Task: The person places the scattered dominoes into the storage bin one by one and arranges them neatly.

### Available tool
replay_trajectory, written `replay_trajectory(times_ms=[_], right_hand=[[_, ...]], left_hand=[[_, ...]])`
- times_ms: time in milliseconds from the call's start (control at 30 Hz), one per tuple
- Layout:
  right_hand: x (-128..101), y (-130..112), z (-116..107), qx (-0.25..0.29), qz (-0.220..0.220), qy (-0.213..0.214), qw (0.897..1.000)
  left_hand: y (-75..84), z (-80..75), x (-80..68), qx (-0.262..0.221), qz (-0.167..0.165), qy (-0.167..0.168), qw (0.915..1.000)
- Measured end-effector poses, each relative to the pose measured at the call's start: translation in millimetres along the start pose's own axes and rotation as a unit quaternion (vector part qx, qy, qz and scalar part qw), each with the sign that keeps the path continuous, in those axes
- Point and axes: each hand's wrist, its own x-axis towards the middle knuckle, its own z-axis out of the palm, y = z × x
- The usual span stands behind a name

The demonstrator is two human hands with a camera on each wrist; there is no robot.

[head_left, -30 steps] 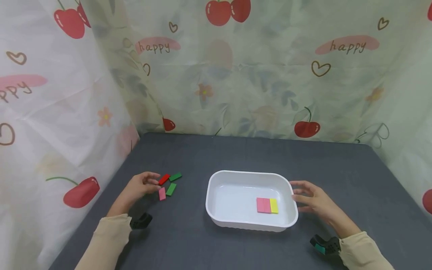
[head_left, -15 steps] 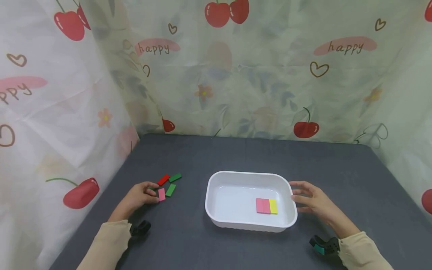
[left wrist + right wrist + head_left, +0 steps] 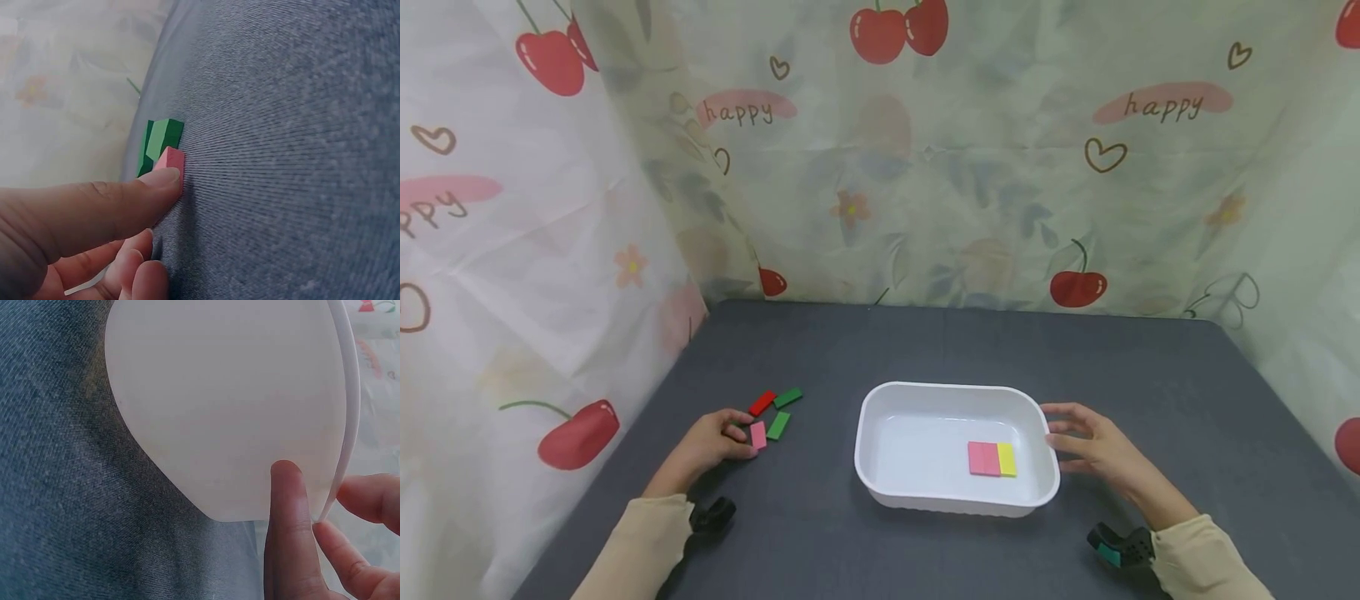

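Note:
My left hand (image 3: 711,446) pinches a small pink block (image 3: 758,435) by its left side, on the dark table. In the left wrist view the thumb (image 3: 119,203) covers part of the pink block (image 3: 170,161); the fingertip opposite is hidden behind it. Just beyond lie a red block (image 3: 762,403) and two green blocks, one nearer (image 3: 778,426) and one farther back (image 3: 788,397). My right hand (image 3: 1097,446) rests with extended fingers against the right end of a white tray (image 3: 880,492); the right wrist view has the thumb (image 3: 290,512) along its outer wall.
Inside the tray, pink pieces (image 3: 983,458) lie side by side with a yellow one (image 3: 1007,460). A printed cloth (image 3: 925,225) hangs behind the dark table (image 3: 925,342) and along its sides. Each wrist wears a black camera mount (image 3: 712,515).
My left hand has shifted slightly towards me, from beside the red block to the pink block, and its thumb and index finger have closed there. My right hand stays at the tray.

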Motion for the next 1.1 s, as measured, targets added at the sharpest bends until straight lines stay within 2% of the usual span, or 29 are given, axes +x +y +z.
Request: replay_trajectory(times_ms=[533,833,1100], right_hand=[[0.6,1.5,-1.4,0.007,0.002,-0.002,1.000],[0.7,2.3,-1.0,0.005,0.007,-0.002,1.000],[0.5,1.2,-0.3,0.001,0.008,0.002,1.000]], left_hand=[[3.4,4.6,-4.0,0.031,0.004,0.014,0.9994],[1.2,3.7,-2.5,0.030,0.017,0.016,0.9993],[2.0,3.8,-2.7,0.026,0.009,0.016,0.9995]])
